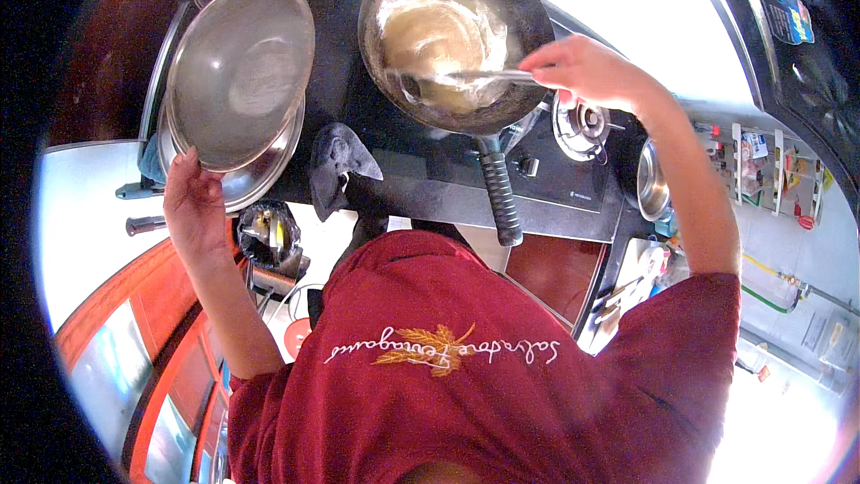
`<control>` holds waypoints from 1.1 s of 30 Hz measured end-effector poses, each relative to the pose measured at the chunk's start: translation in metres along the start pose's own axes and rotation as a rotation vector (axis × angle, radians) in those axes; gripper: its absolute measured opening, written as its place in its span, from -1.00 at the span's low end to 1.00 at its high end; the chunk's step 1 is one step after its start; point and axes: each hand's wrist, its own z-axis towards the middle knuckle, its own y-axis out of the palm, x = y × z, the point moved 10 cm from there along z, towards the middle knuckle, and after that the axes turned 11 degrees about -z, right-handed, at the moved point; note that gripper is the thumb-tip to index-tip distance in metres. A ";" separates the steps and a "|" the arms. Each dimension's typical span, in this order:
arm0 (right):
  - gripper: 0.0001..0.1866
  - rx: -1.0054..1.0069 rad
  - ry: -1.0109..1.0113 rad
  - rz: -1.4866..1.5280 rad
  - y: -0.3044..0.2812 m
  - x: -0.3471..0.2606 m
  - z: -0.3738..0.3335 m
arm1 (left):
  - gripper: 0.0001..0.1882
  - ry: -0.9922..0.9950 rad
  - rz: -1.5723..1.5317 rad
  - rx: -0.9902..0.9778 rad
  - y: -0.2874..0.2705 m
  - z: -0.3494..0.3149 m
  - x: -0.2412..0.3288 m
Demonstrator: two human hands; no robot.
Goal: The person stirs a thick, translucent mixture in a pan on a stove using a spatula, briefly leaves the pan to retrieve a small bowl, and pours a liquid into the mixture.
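Steel ladle [466, 77] lies across the dark wok [452, 36] on the black gas stove [555, 170], its long axis running left to right, bowl sunk in pale batter [439, 31]. The right hand [582, 67] has its fingers clenched on the handle end. The left hand [193, 202], well apart, grips the rim of a steel lid [240, 72] over another pan

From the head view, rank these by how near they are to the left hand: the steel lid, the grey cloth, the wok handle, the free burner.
1. Steel lid: the left hand grips its near rim.
2. Grey cloth: on the stove edge, just right of the hand.
3. Wok handle: centre, pointing toward the person.
4. Free burner: farthest right, below the right hand.
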 end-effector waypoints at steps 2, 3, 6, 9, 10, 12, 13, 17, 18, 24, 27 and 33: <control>-0.70 0.074 0.112 0.048 -0.005 -0.007 0.009 | -0.95 0.007 0.005 0.020 -0.004 -0.003 0.001; -0.70 0.106 0.130 0.067 -0.011 -0.010 0.015 | -0.94 0.008 0.007 0.027 -0.006 -0.003 0.001; -0.69 0.311 0.063 -0.160 -0.028 -0.005 0.023 | -0.94 -0.023 0.006 -0.015 -0.012 0.004 -0.003; -0.71 0.410 -0.042 -0.444 -0.035 -0.017 0.005 | -0.94 -0.041 -0.047 -0.097 0.000 0.006 -0.009; -0.71 0.367 -0.025 -0.416 -0.038 -0.017 -0.003 | -0.94 0.004 -0.015 -0.072 -0.002 0.005 -0.007; -0.72 0.285 0.017 -0.366 -0.050 -0.014 -0.021 | -0.95 0.091 0.044 -0.028 -0.001 0.003 -0.002; -0.72 0.262 0.000 -0.355 -0.056 -0.020 -0.029 | -0.94 0.068 0.030 -0.030 -0.001 0.002 -0.003; -0.71 0.175 -0.113 -0.406 -0.063 -0.042 -0.036 | -0.94 -0.020 -0.027 -0.081 0.003 0.001 -0.007; -0.71 0.150 -0.163 -0.440 -0.060 -0.052 -0.032 | -0.94 -0.035 -0.035 -0.098 0.003 0.000 -0.006; -0.74 0.160 -0.037 -0.644 -0.042 -0.107 -0.003 | -0.92 0.004 -0.037 -0.008 -0.013 -0.002 0.003; -0.73 0.288 0.046 -0.850 -0.046 -0.106 0.016 | -0.91 0.011 -0.031 0.000 -0.023 -0.003 0.007; -0.71 0.284 0.068 -0.828 -0.090 -0.060 0.006 | -0.90 0.029 -0.082 0.018 -0.028 -0.007 0.008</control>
